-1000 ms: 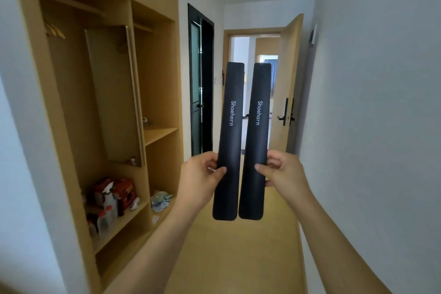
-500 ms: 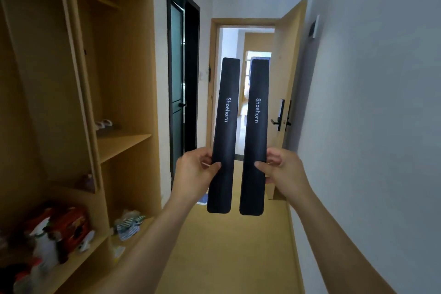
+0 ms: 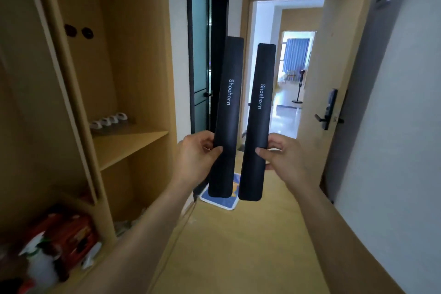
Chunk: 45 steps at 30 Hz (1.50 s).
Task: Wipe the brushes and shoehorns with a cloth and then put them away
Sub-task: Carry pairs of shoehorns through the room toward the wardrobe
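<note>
I hold two long black shoehorns upright in front of me, each printed with the white word "Shoehorn". My left hand [image 3: 196, 157] pinches the left shoehorn [image 3: 228, 107] near its lower third, thumb on the front. In the same way my right hand [image 3: 284, 159] pinches the right shoehorn [image 3: 259, 114]. A narrow gap separates the two, and both lean slightly to the right. No cloth or brush is in view.
An open wooden cabinet [image 3: 133, 141] stands on the left, with small white items [image 3: 108, 120] on its shelf, and a red box [image 3: 69, 236] and a spray bottle [image 3: 39, 262] lower down. A blue-white mat [image 3: 222, 200] lies on the floor. Ahead are a dark glass door [image 3: 200, 55] and an open wooden door [image 3: 334, 79].
I have moved forward along the corridor, so the cabinet and doorway are nearer. The shoehorns have drawn slightly apart and tilted a little; both hands keep their hold.
</note>
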Each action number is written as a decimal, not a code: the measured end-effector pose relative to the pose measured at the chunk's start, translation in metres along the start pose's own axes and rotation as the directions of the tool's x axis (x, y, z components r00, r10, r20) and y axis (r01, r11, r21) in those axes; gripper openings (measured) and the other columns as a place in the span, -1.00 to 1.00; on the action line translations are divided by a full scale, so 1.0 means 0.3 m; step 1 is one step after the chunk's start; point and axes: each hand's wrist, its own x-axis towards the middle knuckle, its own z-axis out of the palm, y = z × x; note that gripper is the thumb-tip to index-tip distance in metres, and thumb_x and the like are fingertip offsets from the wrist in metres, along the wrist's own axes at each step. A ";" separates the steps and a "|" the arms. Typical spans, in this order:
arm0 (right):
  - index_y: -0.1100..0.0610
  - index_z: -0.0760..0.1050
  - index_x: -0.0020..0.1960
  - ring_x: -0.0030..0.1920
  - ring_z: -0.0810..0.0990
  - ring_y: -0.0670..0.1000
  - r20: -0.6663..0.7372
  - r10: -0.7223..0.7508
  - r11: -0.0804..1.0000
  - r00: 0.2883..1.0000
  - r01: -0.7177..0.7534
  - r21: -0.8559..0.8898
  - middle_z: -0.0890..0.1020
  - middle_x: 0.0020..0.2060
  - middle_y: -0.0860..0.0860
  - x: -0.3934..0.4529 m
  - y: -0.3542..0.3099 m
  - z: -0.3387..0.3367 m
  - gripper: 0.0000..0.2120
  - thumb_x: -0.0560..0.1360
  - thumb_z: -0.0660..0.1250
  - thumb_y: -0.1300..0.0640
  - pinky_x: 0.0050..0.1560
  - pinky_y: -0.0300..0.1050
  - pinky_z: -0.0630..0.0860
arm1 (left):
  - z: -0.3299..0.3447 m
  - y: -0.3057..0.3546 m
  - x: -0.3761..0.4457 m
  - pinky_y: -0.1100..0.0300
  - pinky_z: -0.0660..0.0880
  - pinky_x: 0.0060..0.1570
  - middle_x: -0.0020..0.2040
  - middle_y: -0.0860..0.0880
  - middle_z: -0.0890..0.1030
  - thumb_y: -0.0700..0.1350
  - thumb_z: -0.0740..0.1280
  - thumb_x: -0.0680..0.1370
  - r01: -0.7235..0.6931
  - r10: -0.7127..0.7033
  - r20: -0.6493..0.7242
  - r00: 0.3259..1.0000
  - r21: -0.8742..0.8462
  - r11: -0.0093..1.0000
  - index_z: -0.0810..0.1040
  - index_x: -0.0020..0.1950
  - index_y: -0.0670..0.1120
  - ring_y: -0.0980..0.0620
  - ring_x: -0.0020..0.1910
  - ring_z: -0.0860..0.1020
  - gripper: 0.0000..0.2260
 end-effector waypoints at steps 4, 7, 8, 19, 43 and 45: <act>0.13 0.64 -0.06 -0.20 0.68 0.08 0.113 -0.036 0.999 0.993 0.032 0.032 0.64 -0.23 0.01 0.310 0.132 0.084 -0.86 0.49 0.43 0.34 -0.20 0.05 0.69 | 0.048 -0.120 0.220 -0.04 0.65 -0.10 -0.12 0.05 0.68 -0.16 0.43 0.52 0.038 -0.035 -0.078 0.996 0.040 0.999 0.65 0.00 -0.04 0.08 -0.13 0.65 -0.92; 0.09 0.64 -0.10 -0.21 0.68 0.07 0.197 -0.066 0.997 0.978 0.055 0.062 0.66 -0.25 0.06 0.553 0.195 0.147 -0.84 0.49 0.43 0.34 -0.23 0.09 0.69 | 0.068 -0.183 0.393 -0.04 0.65 -0.11 -0.11 0.05 0.67 -0.16 0.43 0.53 0.073 -0.063 -0.134 0.989 0.071 0.995 0.65 0.01 -0.05 0.08 -0.13 0.65 -0.92; 0.06 0.64 -0.11 -0.22 0.69 0.05 0.218 -0.086 0.995 0.972 0.074 0.063 0.67 -0.26 0.04 0.626 0.211 0.171 -0.83 0.49 0.44 0.32 -0.24 0.07 0.69 | 0.070 -0.205 0.446 -0.03 0.65 -0.12 -0.11 0.05 0.67 -0.15 0.43 0.53 0.083 -0.069 -0.161 0.985 0.084 0.993 0.65 0.00 -0.05 0.09 -0.14 0.65 -0.93; 0.12 0.65 0.04 -0.09 0.72 0.06 0.418 -0.180 0.982 0.890 0.138 0.128 0.72 -0.08 0.06 1.174 0.360 0.606 -0.87 0.51 0.44 0.26 -0.16 0.01 0.69 | -0.026 -0.573 0.843 -0.03 0.65 -0.10 -0.12 0.09 0.68 -0.17 0.45 0.50 0.200 -0.137 -0.381 0.914 0.133 0.971 0.63 0.00 0.06 0.10 -0.09 0.65 -0.85; -0.09 0.63 -0.11 -0.04 0.70 -0.01 0.574 -0.246 0.963 0.781 0.130 0.236 0.71 -0.15 -0.11 2.039 0.471 1.690 -0.77 0.52 0.44 0.25 0.02 0.19 0.66 | -0.559 -1.376 1.592 -0.14 0.62 -0.04 -0.13 -0.02 0.67 -0.17 0.44 0.52 0.374 -0.254 -0.595 0.763 0.085 0.924 0.63 -0.05 -0.02 -0.01 -0.09 0.66 -0.94; -0.01 0.64 -0.07 -0.01 0.70 0.02 0.602 -0.259 0.956 0.755 0.111 0.271 0.72 -0.10 -0.04 2.100 0.469 1.796 -0.81 0.52 0.42 0.28 0.03 0.20 0.65 | -0.606 -1.416 1.626 -0.12 0.63 -0.07 -0.13 -0.01 0.67 -0.18 0.42 0.53 0.399 -0.250 -0.620 0.744 0.112 0.910 0.63 -0.06 -0.02 0.01 -0.11 0.66 -0.94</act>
